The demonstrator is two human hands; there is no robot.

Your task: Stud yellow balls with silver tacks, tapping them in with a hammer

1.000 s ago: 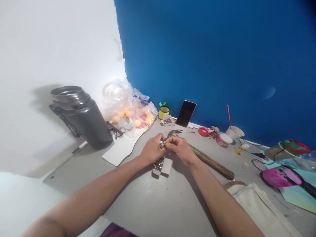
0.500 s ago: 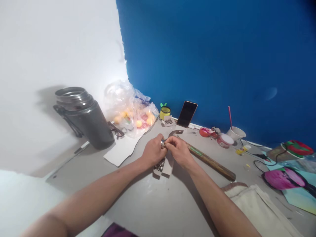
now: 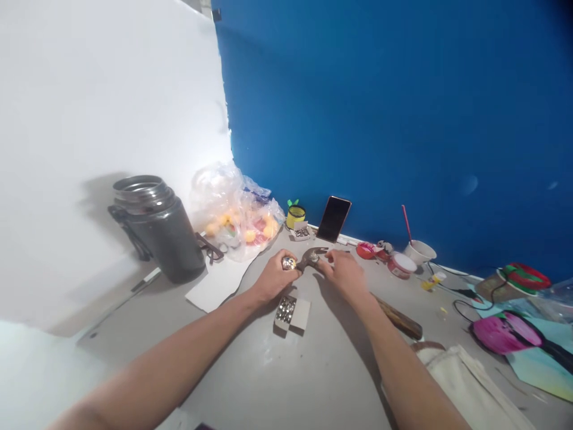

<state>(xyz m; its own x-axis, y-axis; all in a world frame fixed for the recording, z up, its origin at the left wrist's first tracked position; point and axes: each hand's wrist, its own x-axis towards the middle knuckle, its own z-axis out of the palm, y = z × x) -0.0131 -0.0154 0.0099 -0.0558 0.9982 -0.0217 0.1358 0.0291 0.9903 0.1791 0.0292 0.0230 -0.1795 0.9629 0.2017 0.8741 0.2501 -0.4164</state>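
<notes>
My left hand (image 3: 274, 278) is closed around a small ball-like object (image 3: 289, 263) with a shiny silver, studded surface and a touch of yellow; its lower part is hidden by my fingers. Just right of it lies a claw hammer (image 3: 405, 319) with a worn wooden handle. My right hand (image 3: 344, 272) covers that handle close behind the metal head, thumb on the near side and curled fingers on the far side. Nearer to me than both hands, an opened small carton (image 3: 301, 316) full of shiny metal tacks rests on the table.
A second small box of tacks (image 3: 301, 232) stands farther back, before a propped phone (image 3: 334, 218). To the left are a dark flask (image 3: 165, 239) and a plastic bag (image 3: 244, 221). Rightward sit a paper cup (image 3: 419, 253), a pink pouch-like item (image 3: 504, 331) and pale cloth (image 3: 465, 382).
My hands have parted: the right one has moved right onto the hammer, while the left keeps the studded ball. The near tack box is now uncovered. The view has tilted up slightly.
</notes>
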